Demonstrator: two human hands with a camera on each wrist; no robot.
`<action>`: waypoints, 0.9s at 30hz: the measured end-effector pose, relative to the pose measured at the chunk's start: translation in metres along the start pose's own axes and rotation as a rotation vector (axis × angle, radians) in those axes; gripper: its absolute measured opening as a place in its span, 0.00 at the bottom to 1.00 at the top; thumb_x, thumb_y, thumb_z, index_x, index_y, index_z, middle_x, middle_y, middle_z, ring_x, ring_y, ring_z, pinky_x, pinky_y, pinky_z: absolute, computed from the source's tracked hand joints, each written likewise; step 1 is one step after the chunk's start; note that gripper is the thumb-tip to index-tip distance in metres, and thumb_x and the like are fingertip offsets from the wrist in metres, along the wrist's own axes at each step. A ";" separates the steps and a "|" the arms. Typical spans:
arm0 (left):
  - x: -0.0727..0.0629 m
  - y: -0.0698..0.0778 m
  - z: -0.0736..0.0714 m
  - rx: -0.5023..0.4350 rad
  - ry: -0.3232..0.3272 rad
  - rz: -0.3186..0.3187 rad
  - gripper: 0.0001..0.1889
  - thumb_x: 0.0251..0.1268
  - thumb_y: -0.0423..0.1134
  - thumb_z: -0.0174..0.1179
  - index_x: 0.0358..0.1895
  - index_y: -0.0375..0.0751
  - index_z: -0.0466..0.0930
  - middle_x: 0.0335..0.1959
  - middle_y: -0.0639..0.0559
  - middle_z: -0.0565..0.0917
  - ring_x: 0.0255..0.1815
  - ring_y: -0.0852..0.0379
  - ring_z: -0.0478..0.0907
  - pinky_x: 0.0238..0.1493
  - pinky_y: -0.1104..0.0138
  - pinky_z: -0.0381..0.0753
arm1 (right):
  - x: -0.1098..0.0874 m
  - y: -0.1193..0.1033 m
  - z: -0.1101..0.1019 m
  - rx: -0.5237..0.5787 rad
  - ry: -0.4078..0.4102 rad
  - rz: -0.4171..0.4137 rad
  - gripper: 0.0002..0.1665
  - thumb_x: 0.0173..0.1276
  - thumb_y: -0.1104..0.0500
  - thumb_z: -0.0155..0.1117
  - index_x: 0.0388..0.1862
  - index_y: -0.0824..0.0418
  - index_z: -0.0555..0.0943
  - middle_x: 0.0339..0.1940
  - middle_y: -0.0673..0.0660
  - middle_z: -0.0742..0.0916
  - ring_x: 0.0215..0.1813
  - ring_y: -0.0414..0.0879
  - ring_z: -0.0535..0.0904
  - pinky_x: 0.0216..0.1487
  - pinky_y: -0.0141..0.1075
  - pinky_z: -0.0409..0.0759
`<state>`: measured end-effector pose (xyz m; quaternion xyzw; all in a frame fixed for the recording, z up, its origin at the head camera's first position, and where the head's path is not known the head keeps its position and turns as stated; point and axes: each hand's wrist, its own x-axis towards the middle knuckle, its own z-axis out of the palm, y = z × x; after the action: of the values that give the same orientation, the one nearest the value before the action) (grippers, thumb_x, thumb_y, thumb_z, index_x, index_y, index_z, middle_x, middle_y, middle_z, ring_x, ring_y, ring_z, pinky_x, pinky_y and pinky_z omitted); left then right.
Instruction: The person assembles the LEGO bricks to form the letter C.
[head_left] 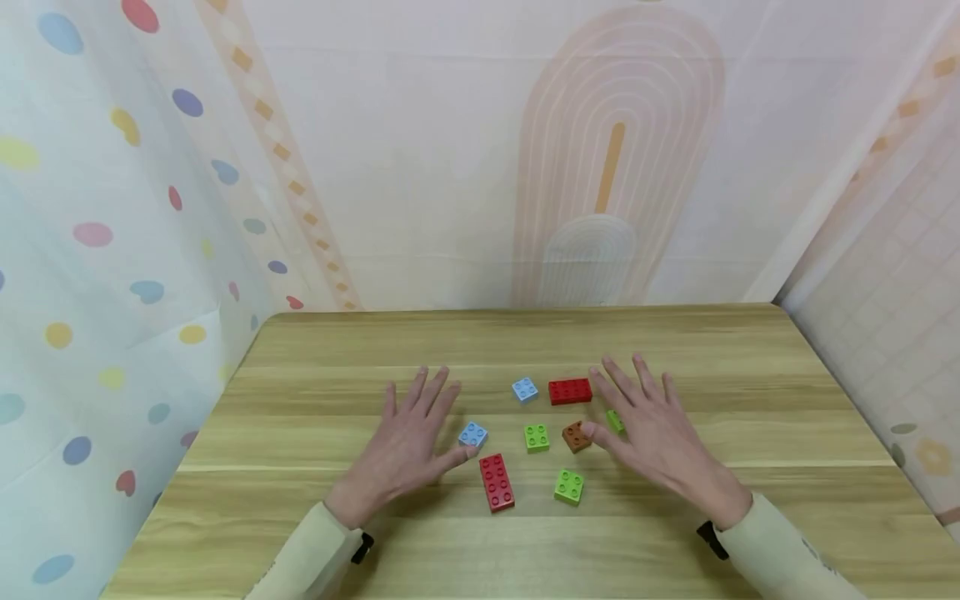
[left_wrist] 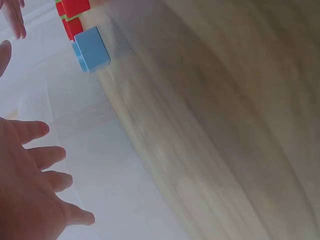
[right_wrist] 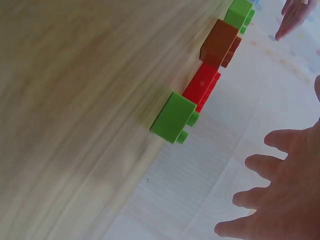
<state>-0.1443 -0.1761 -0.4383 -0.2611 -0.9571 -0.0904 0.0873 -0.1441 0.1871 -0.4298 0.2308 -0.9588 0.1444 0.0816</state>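
While our left hand hovers left of the brick cluster's middle in the head view and our right hand hovers over its right side, neither holds anything: the fingers of both are spread wide and nearly straight. Near the frame's centre, on the wooden worktop, we have an upper blue brick beside an upper red brick; below them a middle green brick and a brown brick; and lower down, a lower red brick and a lower green brick. A left blue brick shows beyond our left thumb, and a right green brick is partly hidden by our right hand. All sit studs up and unjoined. Though our thumbs overlap two bricks in the head view, the wrist views show air between, so we judge the step in hand to be a poised hover with nothing gripped. If a brick is wanted, the next move calls for lowering one hand and narrowing thumb and fingers on its sides; the left blue brick and the brown brick look handiest.
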 end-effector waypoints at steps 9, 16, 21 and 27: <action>-0.004 0.005 0.003 -0.021 -0.032 0.058 0.48 0.67 0.68 0.60 0.79 0.37 0.62 0.82 0.37 0.57 0.82 0.34 0.50 0.75 0.30 0.47 | -0.005 -0.007 0.002 -0.007 0.003 -0.030 0.47 0.77 0.32 0.54 0.83 0.58 0.61 0.83 0.61 0.62 0.83 0.69 0.48 0.74 0.75 0.50; -0.005 0.008 0.003 -0.062 -0.073 0.133 0.45 0.69 0.65 0.61 0.78 0.38 0.63 0.82 0.38 0.57 0.82 0.36 0.51 0.76 0.32 0.49 | -0.010 -0.013 0.002 0.030 -0.027 -0.051 0.47 0.77 0.33 0.54 0.83 0.58 0.61 0.84 0.58 0.61 0.83 0.66 0.49 0.75 0.72 0.53; -0.006 0.010 0.002 -0.116 -0.133 0.206 0.41 0.72 0.61 0.61 0.79 0.41 0.63 0.82 0.40 0.58 0.82 0.38 0.52 0.76 0.34 0.52 | -0.014 -0.018 0.002 0.073 -0.034 -0.089 0.46 0.76 0.34 0.57 0.82 0.60 0.63 0.84 0.58 0.62 0.83 0.63 0.52 0.77 0.68 0.55; -0.006 0.013 0.003 -0.147 -0.191 0.281 0.40 0.72 0.56 0.64 0.79 0.41 0.63 0.81 0.40 0.61 0.82 0.40 0.54 0.77 0.36 0.53 | -0.017 -0.024 0.002 0.089 -0.034 -0.155 0.46 0.76 0.34 0.58 0.80 0.63 0.66 0.81 0.60 0.67 0.81 0.63 0.57 0.76 0.66 0.58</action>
<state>-0.1330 -0.1678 -0.4406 -0.4054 -0.9060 -0.1216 -0.0115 -0.1185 0.1734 -0.4301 0.3102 -0.9319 0.1759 0.0659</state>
